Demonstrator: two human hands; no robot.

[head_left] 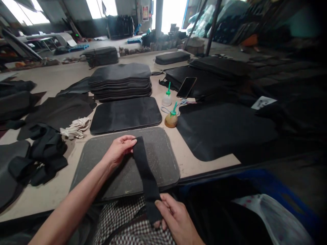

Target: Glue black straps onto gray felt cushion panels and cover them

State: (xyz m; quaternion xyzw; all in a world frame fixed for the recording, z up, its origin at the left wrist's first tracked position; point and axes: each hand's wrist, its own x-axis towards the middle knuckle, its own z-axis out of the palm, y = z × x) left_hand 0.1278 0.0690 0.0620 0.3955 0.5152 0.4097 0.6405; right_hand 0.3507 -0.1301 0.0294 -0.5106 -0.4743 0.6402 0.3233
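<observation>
A black fabric strip [145,170] lies stretched across a grey speckled pad [120,173] at the table's near edge. My left hand [119,149] pinches the strip's far end on top of the pad. My right hand [176,217] grips the strip's near end below the table edge, over my checked lap. The strip runs taut between both hands.
Behind the pad lie a black rounded panel [125,115] and a stack of similar panels [120,81]. Two green-capped glue bottles [170,117] and a phone [186,87] sit to the right. White gloves [76,128] and black fabric scraps [43,153] lie at left.
</observation>
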